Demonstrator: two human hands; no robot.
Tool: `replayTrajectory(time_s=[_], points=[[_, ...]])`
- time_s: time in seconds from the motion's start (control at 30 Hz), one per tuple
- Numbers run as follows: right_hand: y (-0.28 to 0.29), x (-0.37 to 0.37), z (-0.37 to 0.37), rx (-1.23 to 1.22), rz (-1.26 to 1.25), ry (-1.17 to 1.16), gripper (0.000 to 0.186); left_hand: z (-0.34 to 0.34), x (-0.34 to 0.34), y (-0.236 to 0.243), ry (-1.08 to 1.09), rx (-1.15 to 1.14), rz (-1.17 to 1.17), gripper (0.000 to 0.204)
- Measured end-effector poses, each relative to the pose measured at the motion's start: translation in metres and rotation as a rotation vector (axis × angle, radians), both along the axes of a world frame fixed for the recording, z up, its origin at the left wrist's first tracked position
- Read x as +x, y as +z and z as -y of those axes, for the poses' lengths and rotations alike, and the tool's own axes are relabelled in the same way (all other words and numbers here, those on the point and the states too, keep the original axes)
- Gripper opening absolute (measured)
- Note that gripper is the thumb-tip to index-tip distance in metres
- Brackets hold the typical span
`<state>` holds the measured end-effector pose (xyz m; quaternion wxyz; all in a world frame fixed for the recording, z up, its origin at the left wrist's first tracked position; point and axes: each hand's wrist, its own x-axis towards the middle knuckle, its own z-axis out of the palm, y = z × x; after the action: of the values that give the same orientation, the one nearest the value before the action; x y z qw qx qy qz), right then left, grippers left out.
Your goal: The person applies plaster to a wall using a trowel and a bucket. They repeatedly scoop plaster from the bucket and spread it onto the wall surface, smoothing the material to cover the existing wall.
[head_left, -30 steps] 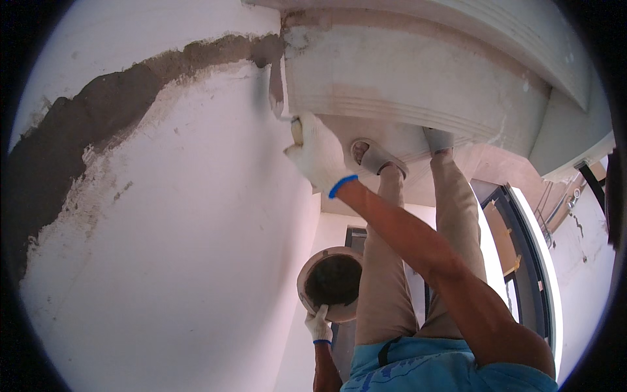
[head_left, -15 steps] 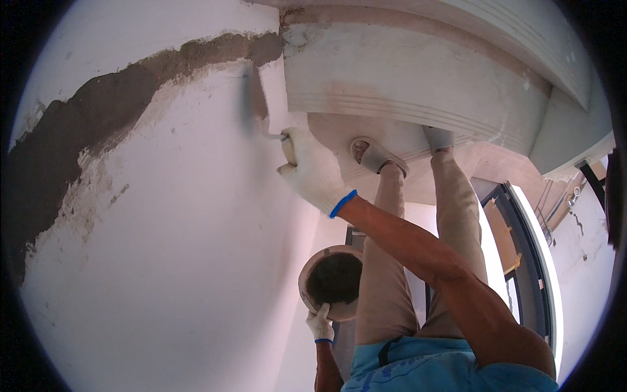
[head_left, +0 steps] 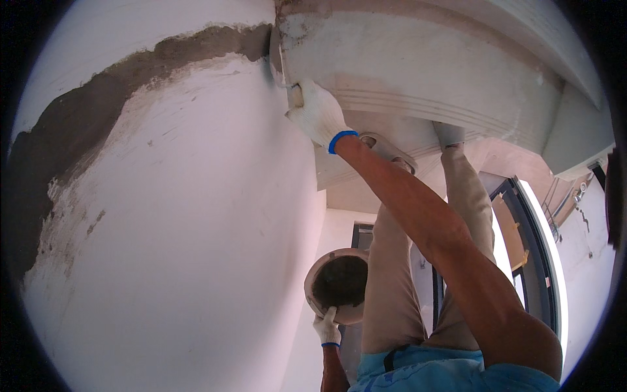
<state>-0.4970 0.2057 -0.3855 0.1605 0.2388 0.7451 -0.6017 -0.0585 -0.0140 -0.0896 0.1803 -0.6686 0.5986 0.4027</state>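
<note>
In a white glove with a blue cuff, my right hand (head_left: 320, 116) is closed round the handle of a plastering trowel (head_left: 277, 60). The blade stands on edge in the corner where the white wall (head_left: 183, 215) meets the stair step, at the end of a band of wet grey mortar (head_left: 104, 98). Lower down, my left hand (head_left: 327, 328), also gloved, grips the rim of a round bucket (head_left: 315, 274) beside my left leg. Grey mortar (head_left: 341, 281) lies inside the bucket. The fingers under the rim are hidden.
Pale stair steps (head_left: 418, 65) with grooved edges curve across the top and right. My feet, in grey slippers (head_left: 449, 134), stand on a lower step. A dark-framed window or door (head_left: 532, 242) and loose wires (head_left: 563, 206) are at the right.
My right hand and the trowel have moved up, the blade now in the corner by the step. The bucket and left hand sit slightly further right, and the whole view has shifted a little.
</note>
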Motion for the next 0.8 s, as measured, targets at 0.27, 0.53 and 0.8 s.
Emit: replayTrajectory(time_s=[0.27,0.53,0.8], points=[[0.015,0.002,0.014,-0.079,0.043,0.009,0.052,0.001,0.003,-0.004,0.016,-0.006,0.038,0.046],[0.051,0.012,0.008,-0.094,0.024,0.12,0.06,0.006,0.001,-0.007,-0.016,0.01,0.037,0.048],[0.073,0.035,-0.004,-0.222,-0.023,0.084,0.06,0.002,-0.013,-0.01,-0.043,-0.011,0.029,0.045]])
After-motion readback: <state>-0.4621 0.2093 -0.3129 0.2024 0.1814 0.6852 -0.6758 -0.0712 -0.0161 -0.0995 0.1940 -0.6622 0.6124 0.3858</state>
